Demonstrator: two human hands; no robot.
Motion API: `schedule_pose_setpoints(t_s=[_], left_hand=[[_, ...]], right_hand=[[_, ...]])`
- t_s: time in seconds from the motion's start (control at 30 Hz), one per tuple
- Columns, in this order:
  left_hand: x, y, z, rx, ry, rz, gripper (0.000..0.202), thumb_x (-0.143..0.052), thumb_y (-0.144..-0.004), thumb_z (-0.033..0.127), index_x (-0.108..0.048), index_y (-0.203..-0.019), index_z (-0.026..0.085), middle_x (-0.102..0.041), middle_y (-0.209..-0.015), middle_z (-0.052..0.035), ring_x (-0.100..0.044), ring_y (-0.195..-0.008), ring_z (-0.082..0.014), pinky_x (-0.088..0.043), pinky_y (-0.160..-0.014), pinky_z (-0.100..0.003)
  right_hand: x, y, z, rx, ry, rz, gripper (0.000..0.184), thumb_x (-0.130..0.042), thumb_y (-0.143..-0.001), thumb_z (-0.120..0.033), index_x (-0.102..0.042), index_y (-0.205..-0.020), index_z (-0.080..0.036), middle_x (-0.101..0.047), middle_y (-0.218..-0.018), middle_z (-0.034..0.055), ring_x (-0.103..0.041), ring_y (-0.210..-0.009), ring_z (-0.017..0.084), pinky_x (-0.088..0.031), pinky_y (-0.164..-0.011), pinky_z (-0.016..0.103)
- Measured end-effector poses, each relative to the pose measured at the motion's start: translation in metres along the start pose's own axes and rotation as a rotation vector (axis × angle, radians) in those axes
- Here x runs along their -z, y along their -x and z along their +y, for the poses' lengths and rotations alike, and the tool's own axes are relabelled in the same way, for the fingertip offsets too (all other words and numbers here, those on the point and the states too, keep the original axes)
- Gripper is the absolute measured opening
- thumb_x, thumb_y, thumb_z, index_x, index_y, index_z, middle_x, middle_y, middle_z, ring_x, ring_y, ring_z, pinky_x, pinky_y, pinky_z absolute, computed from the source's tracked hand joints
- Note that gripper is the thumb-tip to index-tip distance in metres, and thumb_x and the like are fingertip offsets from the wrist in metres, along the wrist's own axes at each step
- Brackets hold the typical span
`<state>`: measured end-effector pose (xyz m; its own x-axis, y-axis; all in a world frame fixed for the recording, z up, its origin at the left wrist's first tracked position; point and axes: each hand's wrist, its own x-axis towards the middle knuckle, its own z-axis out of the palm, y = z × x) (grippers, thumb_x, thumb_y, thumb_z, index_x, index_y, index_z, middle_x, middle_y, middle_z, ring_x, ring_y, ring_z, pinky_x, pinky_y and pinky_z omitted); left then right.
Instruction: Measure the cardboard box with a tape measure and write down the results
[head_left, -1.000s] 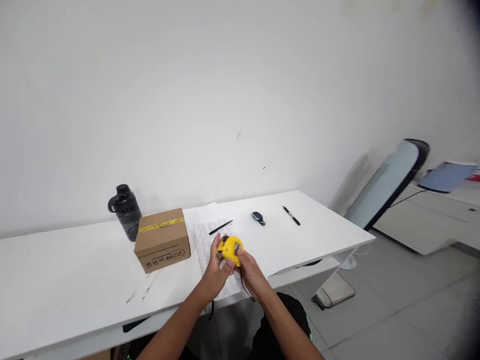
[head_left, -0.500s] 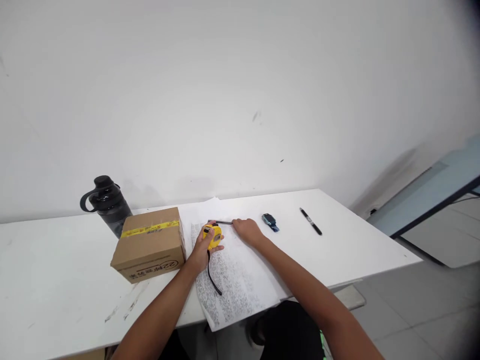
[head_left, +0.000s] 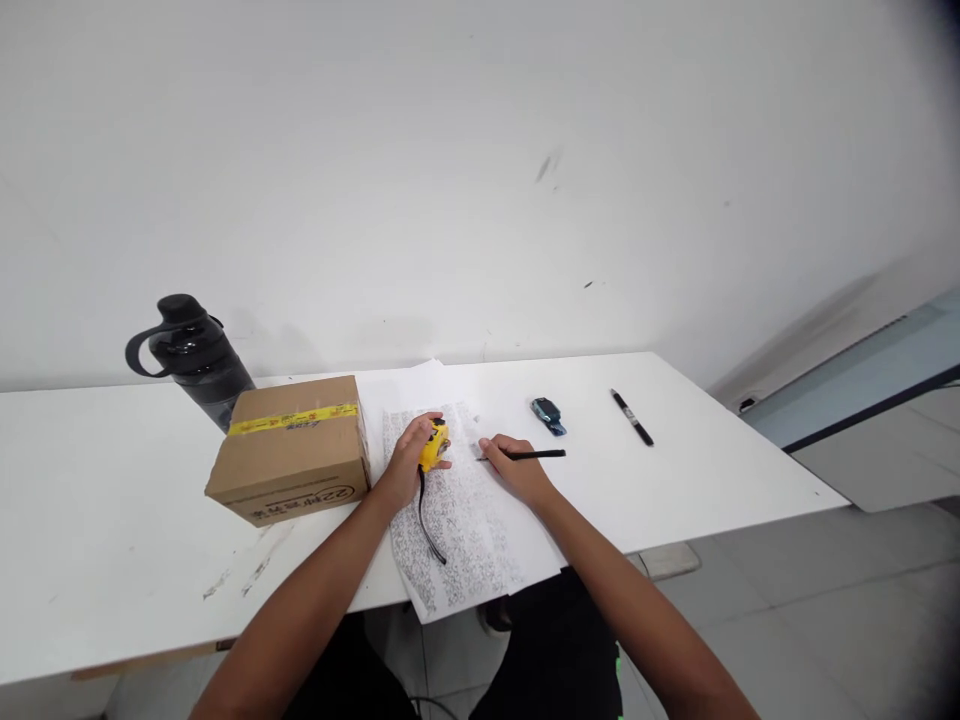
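My left hand [head_left: 407, 462] is closed around a yellow tape measure [head_left: 433, 449], whose black wrist strap [head_left: 426, 525] trails down over the paper. Between the fingers of my right hand [head_left: 517, 468] is a slim black pen [head_left: 541, 454], its tip pointing left, close to the sheet; whether it touches cannot be made out. Both hands rest over a paper sheet [head_left: 465, 545] covered in dense dark marks on its left and middle. That sheet hangs a little over the table's front edge.
A cardboard box [head_left: 292, 450] with yellow tape stands left of the paper. Behind it leans a dark water bottle [head_left: 199, 360]. To the right lie a dark wristwatch [head_left: 548, 413] and a second black pen [head_left: 631, 417] on the white table [head_left: 720, 470].
My right hand has swung the black pen round, so it now points left instead of lying toward the left hand. The tape measure has turned in my left hand. The view has shifted.
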<state>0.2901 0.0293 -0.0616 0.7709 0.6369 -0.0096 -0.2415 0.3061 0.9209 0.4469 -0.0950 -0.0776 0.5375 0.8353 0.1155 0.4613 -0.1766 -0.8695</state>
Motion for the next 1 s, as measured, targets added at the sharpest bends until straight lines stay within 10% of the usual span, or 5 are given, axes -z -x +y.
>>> schedule_pose_setpoints(t_s=[1.0], left_hand=[[-0.001, 0.0, -0.002, 0.004, -0.031, -0.018, 0.059, -0.056, -0.073, 0.07, -0.061, -0.104, 0.019, -0.057, -0.093, -0.0058, -0.057, -0.08, -0.0161, -0.056, -0.065, -0.031]], right_hand=[[-0.003, -0.001, 0.01, 0.029, -0.03, -0.005, 0.041, -0.053, -0.081, -0.049, -0.048, -0.053, -0.02, -0.039, -0.05, -0.0026, -0.035, -0.054, 0.013, -0.027, -0.051, 0.027]])
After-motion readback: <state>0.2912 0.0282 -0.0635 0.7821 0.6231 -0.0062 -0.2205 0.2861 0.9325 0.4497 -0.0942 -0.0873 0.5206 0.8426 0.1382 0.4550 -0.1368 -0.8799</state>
